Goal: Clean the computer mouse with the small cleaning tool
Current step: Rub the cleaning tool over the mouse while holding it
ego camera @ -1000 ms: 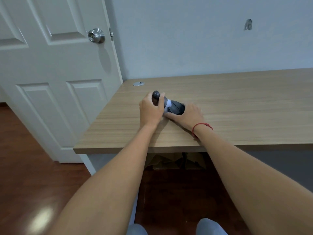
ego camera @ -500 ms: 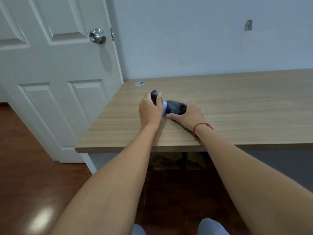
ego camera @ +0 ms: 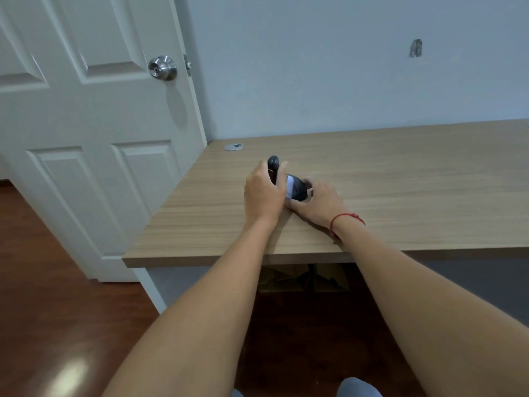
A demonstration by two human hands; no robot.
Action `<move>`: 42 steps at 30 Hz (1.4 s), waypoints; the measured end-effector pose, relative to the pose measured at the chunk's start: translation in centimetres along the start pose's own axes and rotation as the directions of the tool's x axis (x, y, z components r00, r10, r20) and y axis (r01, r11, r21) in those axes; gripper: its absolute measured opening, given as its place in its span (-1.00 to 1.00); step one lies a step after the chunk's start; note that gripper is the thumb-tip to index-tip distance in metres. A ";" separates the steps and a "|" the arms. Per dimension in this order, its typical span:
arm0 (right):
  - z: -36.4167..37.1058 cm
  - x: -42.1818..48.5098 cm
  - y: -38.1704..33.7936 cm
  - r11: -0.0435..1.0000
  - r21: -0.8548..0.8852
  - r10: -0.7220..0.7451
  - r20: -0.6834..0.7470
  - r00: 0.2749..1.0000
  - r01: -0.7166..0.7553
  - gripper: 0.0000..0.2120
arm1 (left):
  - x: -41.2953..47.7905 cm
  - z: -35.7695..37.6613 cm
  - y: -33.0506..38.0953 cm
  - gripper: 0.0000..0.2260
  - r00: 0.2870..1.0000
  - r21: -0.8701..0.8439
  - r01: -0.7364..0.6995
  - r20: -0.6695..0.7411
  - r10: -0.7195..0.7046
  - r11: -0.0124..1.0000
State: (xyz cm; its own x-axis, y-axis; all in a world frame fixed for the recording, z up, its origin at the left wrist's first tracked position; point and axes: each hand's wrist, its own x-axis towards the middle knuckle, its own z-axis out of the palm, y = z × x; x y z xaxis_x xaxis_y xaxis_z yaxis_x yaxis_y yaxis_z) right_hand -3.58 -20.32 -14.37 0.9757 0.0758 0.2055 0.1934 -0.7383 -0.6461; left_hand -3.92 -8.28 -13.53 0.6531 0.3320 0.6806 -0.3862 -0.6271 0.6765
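Centre of frame, left hand (ego camera: pixel 264 193) fingers clamped on a dark cleaning tool (ego camera: pixel 273 164), right hand (ego camera: pixel 317 202) fingers curled around black mouse (ego camera: pixel 299 189) on wooden tabletop (ego camera: pixel 400 181).

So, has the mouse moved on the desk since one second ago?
No, not visibly: the mouse keeps its spot below-right of the metal grommet.

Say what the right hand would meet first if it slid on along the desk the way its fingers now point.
The right hand points left and slightly away. Its fingers already reach the dark mouse, so it would press that first, then the left hand holding the cleaning tool. Exact contact is hidden.
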 end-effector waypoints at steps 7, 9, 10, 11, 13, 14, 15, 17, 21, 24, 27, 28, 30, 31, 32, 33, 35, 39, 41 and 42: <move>0.6 0.3 -0.8 0.994 -0.112 0.011 -0.055 0.998 -0.017 -0.47 | 0.0 -0.6 -0.3 -0.68 0.996 -0.100 0.092 0.019 -0.090 0.991; 0.7 0.5 -0.9 0.992 -0.125 0.013 -0.071 0.997 -0.022 -0.54 | 0.2 -0.6 -0.4 -0.68 0.996 -0.110 0.093 0.013 -0.092 0.990; 0.7 0.5 -0.9 0.991 -0.129 0.013 -0.075 0.997 -0.023 -0.56 | 0.2 -0.6 -0.5 -0.67 0.995 -0.113 0.098 0.010 -0.097 0.989; 0.7 0.5 -0.9 0.991 -0.131 0.013 -0.076 0.997 -0.023 -0.58 | 0.3 -0.5 -0.5 -0.67 0.995 -0.112 0.097 0.006 -0.097 0.989; 0.7 0.4 -1.0 0.989 -0.145 0.011 -0.083 0.997 -0.023 -0.58 | 0.4 -0.3 -0.6 -0.66 0.996 -0.105 0.090 -0.003 -0.091 0.990; 0.6 0.4 -1.1 0.987 -0.159 0.013 -0.090 0.996 -0.028 -0.56 | 0.4 -0.3 -0.6 -0.66 0.996 -0.110 0.093 -0.008 -0.094 0.990; 0.6 0.4 -1.1 0.985 -0.170 0.015 -0.099 0.995 -0.032 -0.54 | 0.5 -0.3 -0.6 -0.66 0.994 -0.124 0.105 -0.016 -0.108 0.987; 0.6 0.5 -1.0 0.982 -0.182 0.025 -0.095 0.995 -0.042 -0.47 | 0.7 -0.3 -0.8 -0.65 0.981 -0.184 0.173 -0.054 -0.186 0.968; 0.5 0.4 -1.1 0.980 -0.194 0.019 -0.097 0.995 -0.037 -0.36 | 1.2 -0.5 -1.4 -0.64 0.961 -0.231 0.233 -0.093 -0.260 0.944; 0.5 0.2 -1.0 0.990 -0.139 0.018 -0.076 0.997 -0.028 -0.37 | 1.2 -0.5 -1.4 -0.66 0.985 -0.135 0.163 -0.041 -0.170 0.977; -0.1 0.1 -0.4 1.000 -0.029 0.001 -0.002 1.000 -0.001 -0.40 | 1.5 -0.8 -1.9 -0.71 0.991 -0.016 0.123 -0.049 -0.123 0.992; -0.5 0.0 -0.3 0.999 0.033 -0.008 0.040 0.999 0.007 -0.41 | 1.7 -1.0 -2.2 -0.73 0.985 -0.009 0.150 -0.090 -0.150 0.989; -1.3 -0.3 -0.1 0.991 0.132 -0.021 0.126 0.992 0.004 -0.42 | 1.9 -1.3 -2.3 -0.76 0.956 -0.067 0.226 -0.175 -0.234 0.972; -1.5 -0.2 0.0 0.988 0.155 -0.024 0.152 0.988 0.000 -0.42 | 1.8 -1.4 -2.2 -0.77 0.947 -0.098 0.246 -0.189 -0.261 0.964; -1.5 0.2 0.1 0.987 0.163 -0.026 0.154 0.988 0.001 -0.41 | 1.7 -1.4 -2.0 -0.77 0.947 -0.112 0.247 -0.183 -0.265 0.962; -1.3 0.4 0.1 0.987 0.160 -0.025 0.140 0.990 0.002 -0.41 | 1.6 -1.3 -1.9 -0.77 0.955 -0.112 0.234 -0.161 -0.250 0.966; -0.9 0.8 0.4 0.983 0.181 -0.010 0.089 0.996 -0.006 -0.44 | 1.4 -1.2 -1.9 -0.76 0.971 -0.104 0.204 -0.105 -0.214 0.973; -0.4 0.2 0.3 0.989 0.130 0.091 -0.174 0.981 -0.069 -0.56 | 1.4 -1.2 -2.0 -0.74 0.981 -0.106 0.182 -0.048 -0.188 0.978; -0.1 -0.3 -0.2 0.994 0.023 0.108 -0.224 0.968 -0.106 -0.44 | 1.2 -1.3 -2.0 -0.71 0.982 -0.106 0.182 -0.040 -0.187 0.978; 0.1 -0.2 -0.3 0.994 0.012 0.104 -0.197 0.975 -0.104 -0.39 | 1.2 -1.4 -1.9 -0.70 0.982 -0.103 0.179 -0.037 -0.184 0.978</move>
State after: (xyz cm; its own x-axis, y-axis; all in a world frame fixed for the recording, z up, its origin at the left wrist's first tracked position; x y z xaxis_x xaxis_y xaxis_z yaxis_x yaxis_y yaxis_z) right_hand -3.81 -20.05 -14.30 0.9511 -0.1354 0.2777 0.0919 -0.7343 -0.6726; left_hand -3.35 -5.68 -13.65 0.6887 0.4673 0.5544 -0.3279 -0.4812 0.8130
